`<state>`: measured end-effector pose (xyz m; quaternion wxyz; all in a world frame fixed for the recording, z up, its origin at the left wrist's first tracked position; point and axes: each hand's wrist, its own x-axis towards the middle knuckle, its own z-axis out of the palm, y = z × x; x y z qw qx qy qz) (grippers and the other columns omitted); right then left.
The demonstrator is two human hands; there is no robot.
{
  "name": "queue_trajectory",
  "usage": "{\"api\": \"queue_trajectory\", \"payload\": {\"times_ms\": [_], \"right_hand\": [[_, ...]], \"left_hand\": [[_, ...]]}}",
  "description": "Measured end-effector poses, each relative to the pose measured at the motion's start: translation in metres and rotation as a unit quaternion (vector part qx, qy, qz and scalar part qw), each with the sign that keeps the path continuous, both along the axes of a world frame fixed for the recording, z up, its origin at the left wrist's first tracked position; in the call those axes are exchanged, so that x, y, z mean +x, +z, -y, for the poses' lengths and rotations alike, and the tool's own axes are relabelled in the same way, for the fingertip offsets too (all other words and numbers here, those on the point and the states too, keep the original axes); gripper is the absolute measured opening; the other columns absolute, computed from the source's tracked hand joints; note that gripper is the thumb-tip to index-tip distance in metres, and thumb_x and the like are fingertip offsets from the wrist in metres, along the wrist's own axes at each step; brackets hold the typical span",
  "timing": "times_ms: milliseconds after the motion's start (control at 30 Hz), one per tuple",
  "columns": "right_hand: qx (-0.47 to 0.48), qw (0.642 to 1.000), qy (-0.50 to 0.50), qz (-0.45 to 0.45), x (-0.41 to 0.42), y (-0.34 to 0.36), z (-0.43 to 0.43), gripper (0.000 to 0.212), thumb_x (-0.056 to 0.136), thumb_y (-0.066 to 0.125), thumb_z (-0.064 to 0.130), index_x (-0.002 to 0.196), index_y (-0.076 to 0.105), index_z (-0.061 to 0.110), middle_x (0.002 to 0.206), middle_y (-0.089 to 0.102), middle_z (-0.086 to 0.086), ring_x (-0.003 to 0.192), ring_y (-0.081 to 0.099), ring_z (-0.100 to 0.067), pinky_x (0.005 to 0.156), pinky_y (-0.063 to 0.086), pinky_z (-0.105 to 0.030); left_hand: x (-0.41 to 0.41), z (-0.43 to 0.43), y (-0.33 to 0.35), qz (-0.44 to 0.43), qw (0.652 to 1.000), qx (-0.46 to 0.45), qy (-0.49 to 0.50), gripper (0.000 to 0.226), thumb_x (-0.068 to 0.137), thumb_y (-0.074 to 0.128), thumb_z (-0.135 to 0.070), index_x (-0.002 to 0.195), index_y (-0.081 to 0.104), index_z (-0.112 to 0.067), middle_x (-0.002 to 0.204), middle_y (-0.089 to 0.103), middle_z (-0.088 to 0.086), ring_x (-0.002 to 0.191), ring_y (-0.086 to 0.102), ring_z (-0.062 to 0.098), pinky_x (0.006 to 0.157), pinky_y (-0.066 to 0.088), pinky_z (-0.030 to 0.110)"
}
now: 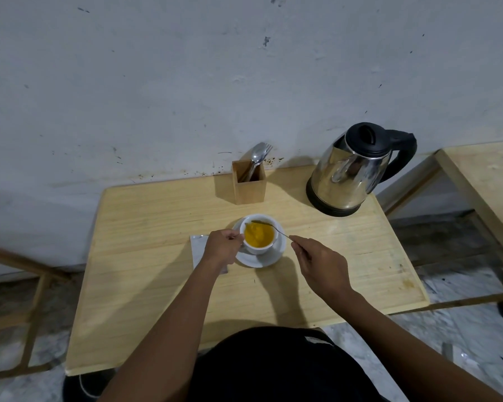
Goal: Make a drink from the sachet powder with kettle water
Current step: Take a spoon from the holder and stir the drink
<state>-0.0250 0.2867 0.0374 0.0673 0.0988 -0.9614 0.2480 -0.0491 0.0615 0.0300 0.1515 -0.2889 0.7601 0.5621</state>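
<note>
A white cup (259, 248) holding orange-yellow drink (259, 235) stands on a white saucer (269, 259) near the middle of the wooden table (163, 274). My left hand (222, 247) grips the cup's left side at its handle. My right hand (321, 265) pinches the end of a thin metal spoon (276, 229), whose bowl rests over the cup's far rim. A silvery sachet (198, 250) lies flat on the table, partly under my left hand. The steel kettle (352, 172) with black lid and handle stands at the back right.
A wooden holder (249, 184) with a spoon and fork stands at the back centre against the wall. A second wooden table (488, 181) is on the right across a gap. The table's front half shows bare wood.
</note>
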Motion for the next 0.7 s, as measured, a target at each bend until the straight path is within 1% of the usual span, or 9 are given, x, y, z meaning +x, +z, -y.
{"api": "queue_trajectory", "payload": {"times_ms": [33, 133, 233, 367, 567, 700], "right_hand": [[-0.003, 1.0, 0.0, -0.002, 0.0001, 0.0001, 0.0005, 0.02, 0.095, 0.062, 0.025, 0.113, 0.071, 0.028, 0.093, 0.074, 0.01, 0.075, 0.068, -0.013, 0.051, 0.028, -0.013], [-0.016, 1.0, 0.002, -0.012, -0.0006, 0.002, 0.002, 0.022, 0.095, 0.057, 0.029, 0.112, 0.071, 0.027, 0.097, 0.075, 0.01, 0.077, 0.069, -0.013, 0.055, 0.027, -0.007], [-0.019, 1.0, 0.004, -0.02, -0.0011, 0.0033, 0.0025, 0.027, 0.094, 0.052, 0.033, 0.112, 0.071, 0.027, 0.1, 0.075, 0.01, 0.078, 0.07, -0.012, 0.054, 0.029, -0.009], [-0.013, 1.0, 0.005, -0.02, 0.0002, 0.0012, 0.0014, 0.025, 0.093, 0.054, 0.032, 0.111, 0.071, 0.028, 0.097, 0.075, 0.011, 0.075, 0.069, -0.01, 0.056, 0.024, -0.004], [-0.016, 1.0, -0.002, -0.022, 0.0019, 0.0021, 0.0015, 0.022, 0.093, 0.058, 0.029, 0.11, 0.072, 0.028, 0.092, 0.075, 0.01, 0.07, 0.067, -0.008, 0.054, 0.025, -0.004], [-0.01, 1.0, 0.004, -0.028, 0.0023, 0.0045, 0.0026, 0.024, 0.093, 0.055, 0.032, 0.109, 0.072, 0.028, 0.091, 0.076, 0.01, 0.069, 0.068, -0.009, 0.053, 0.024, -0.006]], "left_hand": [[-0.0001, -0.0001, 0.0002, 0.0, 1.0, -0.001, -0.001, 0.024, 0.091, 0.061, -0.023, 0.108, 0.07, -0.008, 0.096, 0.07, 0.01, 0.084, 0.062, 0.022, 0.054, 0.046, 0.028], [-0.0005, 0.0, 0.0007, 0.0, 1.0, -0.004, 0.0, 0.024, 0.09, 0.062, -0.023, 0.107, 0.07, -0.008, 0.093, 0.068, 0.009, 0.083, 0.062, 0.021, 0.054, 0.047, 0.028], [-0.0004, -0.0003, 0.0013, 0.0, 1.0, -0.007, 0.0, 0.023, 0.09, 0.062, -0.023, 0.106, 0.07, -0.009, 0.091, 0.068, 0.008, 0.08, 0.06, 0.021, 0.054, 0.047, 0.028], [-0.0008, 0.0006, 0.0002, 0.001, 1.0, -0.006, -0.002, 0.024, 0.09, 0.062, -0.024, 0.106, 0.071, -0.009, 0.092, 0.068, 0.008, 0.082, 0.062, 0.021, 0.056, 0.048, 0.029], [-0.0002, 0.0002, 0.001, 0.001, 1.0, -0.01, -0.002, 0.024, 0.09, 0.062, -0.024, 0.107, 0.071, -0.01, 0.096, 0.069, 0.007, 0.088, 0.065, 0.023, 0.055, 0.049, 0.028], [0.0003, -0.0012, 0.0034, 0.001, 1.0, -0.011, 0.003, 0.023, 0.09, 0.062, -0.023, 0.107, 0.07, -0.009, 0.092, 0.067, 0.007, 0.079, 0.06, 0.02, 0.053, 0.047, 0.027]]}}
